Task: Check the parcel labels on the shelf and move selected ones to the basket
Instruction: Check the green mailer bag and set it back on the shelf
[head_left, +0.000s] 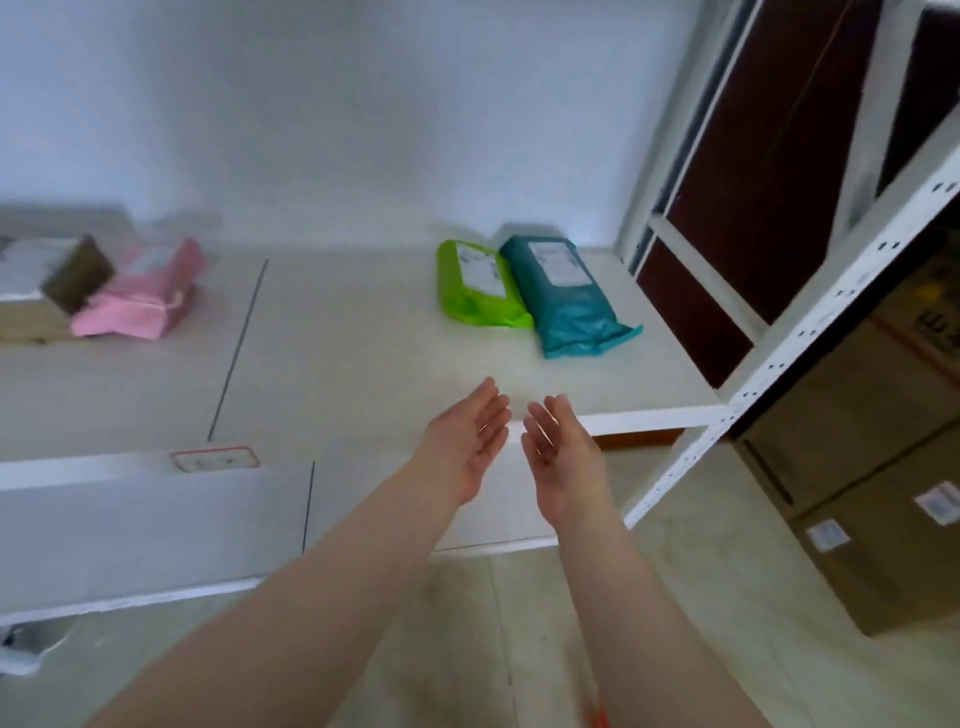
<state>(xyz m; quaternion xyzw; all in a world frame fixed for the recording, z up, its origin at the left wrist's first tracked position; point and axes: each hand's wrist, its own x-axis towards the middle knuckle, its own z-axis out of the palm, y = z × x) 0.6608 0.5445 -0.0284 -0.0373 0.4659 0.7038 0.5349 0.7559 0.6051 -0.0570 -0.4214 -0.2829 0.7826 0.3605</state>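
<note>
A lime green parcel (480, 286) and a teal parcel (569, 296) lie side by side at the back right of the white shelf (337, 353), each with a white label facing up. A pink parcel (143, 291) leans against a brown and white box (47, 280) at the far left. My left hand (470, 441) and my right hand (558, 452) hover over the shelf's front edge, palms turned toward each other, fingers apart, holding nothing. Both are short of the green and teal parcels. No basket is in view.
A white metal rack post (779, 343) slants down on the right. Behind it stand stacked cardboard boxes (872, 499) on the floor. A lower shelf board (156, 530) runs below the front edge, and a red-framed tag (215, 460) sits on the edge.
</note>
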